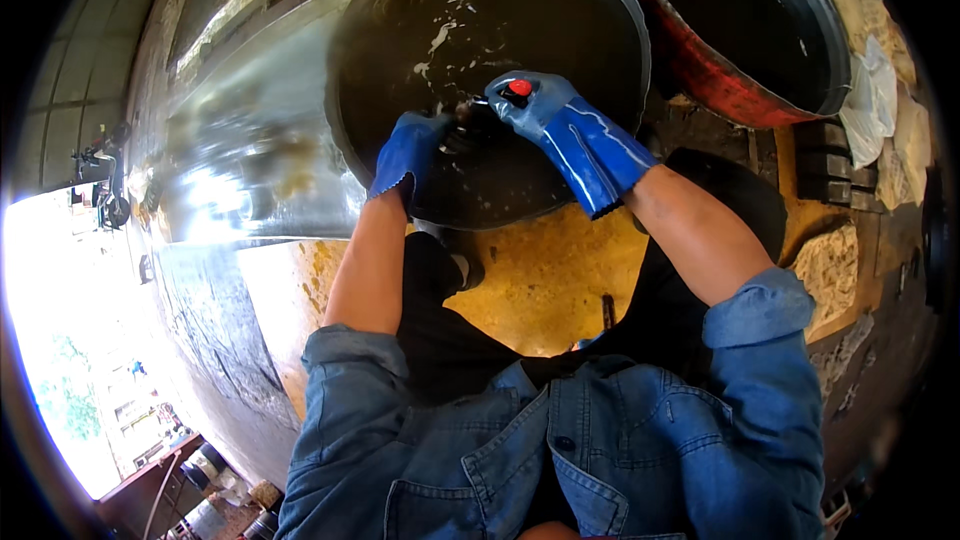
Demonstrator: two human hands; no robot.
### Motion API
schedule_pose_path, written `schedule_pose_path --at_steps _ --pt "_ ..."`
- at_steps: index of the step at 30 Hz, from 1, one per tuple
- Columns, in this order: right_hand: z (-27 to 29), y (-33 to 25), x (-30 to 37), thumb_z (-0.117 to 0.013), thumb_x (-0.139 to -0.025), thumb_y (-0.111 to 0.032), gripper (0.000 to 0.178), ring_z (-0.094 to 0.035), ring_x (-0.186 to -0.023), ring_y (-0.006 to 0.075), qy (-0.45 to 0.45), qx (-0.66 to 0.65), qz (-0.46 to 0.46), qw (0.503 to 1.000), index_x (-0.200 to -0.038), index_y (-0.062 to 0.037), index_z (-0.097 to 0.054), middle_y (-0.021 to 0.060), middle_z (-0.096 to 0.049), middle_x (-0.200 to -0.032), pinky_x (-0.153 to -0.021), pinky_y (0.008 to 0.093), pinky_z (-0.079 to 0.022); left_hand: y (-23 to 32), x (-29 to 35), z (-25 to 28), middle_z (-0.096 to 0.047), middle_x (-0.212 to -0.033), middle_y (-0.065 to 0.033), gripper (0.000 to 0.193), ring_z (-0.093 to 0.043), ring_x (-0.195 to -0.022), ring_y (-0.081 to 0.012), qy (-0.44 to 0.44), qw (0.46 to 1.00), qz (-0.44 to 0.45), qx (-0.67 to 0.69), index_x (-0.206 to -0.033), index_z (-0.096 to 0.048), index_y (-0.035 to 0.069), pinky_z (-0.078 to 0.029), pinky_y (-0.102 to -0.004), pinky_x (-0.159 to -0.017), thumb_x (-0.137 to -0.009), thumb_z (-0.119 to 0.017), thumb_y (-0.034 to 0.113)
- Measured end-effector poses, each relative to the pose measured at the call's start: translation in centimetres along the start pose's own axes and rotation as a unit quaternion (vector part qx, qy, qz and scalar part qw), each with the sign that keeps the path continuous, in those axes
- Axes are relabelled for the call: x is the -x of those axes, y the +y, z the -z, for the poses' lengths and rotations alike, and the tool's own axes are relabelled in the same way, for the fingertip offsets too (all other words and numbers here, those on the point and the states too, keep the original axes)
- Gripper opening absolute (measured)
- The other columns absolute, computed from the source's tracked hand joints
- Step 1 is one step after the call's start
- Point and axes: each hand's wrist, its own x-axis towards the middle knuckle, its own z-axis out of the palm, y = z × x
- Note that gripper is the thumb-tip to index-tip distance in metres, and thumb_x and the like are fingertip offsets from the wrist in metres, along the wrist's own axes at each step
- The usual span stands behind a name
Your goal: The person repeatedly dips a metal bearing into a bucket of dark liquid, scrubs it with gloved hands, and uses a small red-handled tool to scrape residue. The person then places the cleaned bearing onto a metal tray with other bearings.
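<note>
Both my hands wear blue rubber gloves and meet over a wide black basin (590,0) filled with dark, foamy water. My left hand (408,152) grips a small dark object (463,130) at the water's surface. My right hand (540,108) closes on the same object from the right, with a small red item (519,88) pressed under its fingers. What the dark object is cannot be made out. My sleeves are rolled up to the elbows.
A red-rimmed tub (720,80) of dark water stands at the upper right. A shiny metal sheet (250,140) lies to the left of the basin. Yellowish wet ground (550,280) spreads below, with white bags (880,110) at the far right.
</note>
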Motion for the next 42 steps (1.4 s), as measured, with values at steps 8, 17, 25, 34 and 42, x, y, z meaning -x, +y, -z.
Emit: schedule_pose_path --at_steps 8,17,25,34,42 --pt "0.4 -0.7 0.5 -0.069 -0.093 -0.025 0.019 -0.069 -0.099 0.0298 -0.010 0.020 0.001 1.000 -0.109 -0.0169 -0.072 0.0082 -0.073 -0.107 -0.091 0.0374 -0.054 0.6 -0.4 0.0 -0.072 -0.095 -0.0231 0.043 -0.070 -0.089 -0.0349 -0.001 0.991 0.135 0.023 -0.112 -0.071 -0.001 -0.052 -0.0391 -0.081 -0.091 -0.062 0.035" --pt "0.6 0.1 -0.2 -0.070 -0.093 -0.025 0.020 -0.071 -0.098 0.0225 -0.001 -0.018 -0.048 0.999 -0.109 -0.0146 -0.073 0.0082 -0.075 -0.105 -0.090 0.0345 -0.055 0.8 -0.5 -1.4 -0.072 -0.094 -0.0286 0.044 -0.072 -0.094 -0.0380 -0.010 0.959 0.263 0.107 -0.104 -0.071 -0.007 -0.053 -0.0413 -0.081 -0.084 -0.067 0.032" --pt "0.5 0.0 -0.1 -0.073 -0.093 -0.021 0.020 -0.072 -0.095 0.0205 -0.030 0.036 -0.016 0.999 -0.110 -0.0117 -0.075 0.0083 -0.076 -0.105 -0.092 0.0321 -0.056 -0.6 -0.8 -3.3 -0.072 -0.101 -0.0277 0.042 -0.072 -0.099 -0.0390 0.007 0.974 0.212 0.078 -0.112 -0.070 -0.006 -0.054 -0.0418 -0.085 -0.084 -0.073 0.025" --pt "1.3 -0.9 0.2 -0.072 -0.093 -0.023 0.019 -0.071 -0.094 0.0223 -0.021 0.000 -0.036 0.999 -0.108 -0.0118 -0.074 0.0085 -0.075 -0.103 -0.090 0.0329 -0.056 -0.4 -0.5 -3.7 -0.073 -0.098 -0.0252 0.045 -0.072 -0.091 -0.0340 0.029 0.968 0.247 0.039 -0.114 -0.068 -0.007 -0.053 -0.0411 -0.082 -0.087 -0.066 0.030" --pt "1.6 -3.1 -1.1 -0.076 -0.091 -0.029 0.023 -0.069 -0.085 0.0187 0.043 -0.067 -0.038 0.996 -0.109 -0.0139 -0.074 0.0068 -0.075 -0.094 -0.083 0.0322 -0.056 -3.8 -1.8 -5.1 -0.075 -0.093 -0.0206 0.039 -0.073 -0.090 -0.0326 0.083 0.959 0.240 0.125 -0.118 -0.071 0.002 -0.055 -0.0397 -0.083 -0.083 -0.067 0.020"
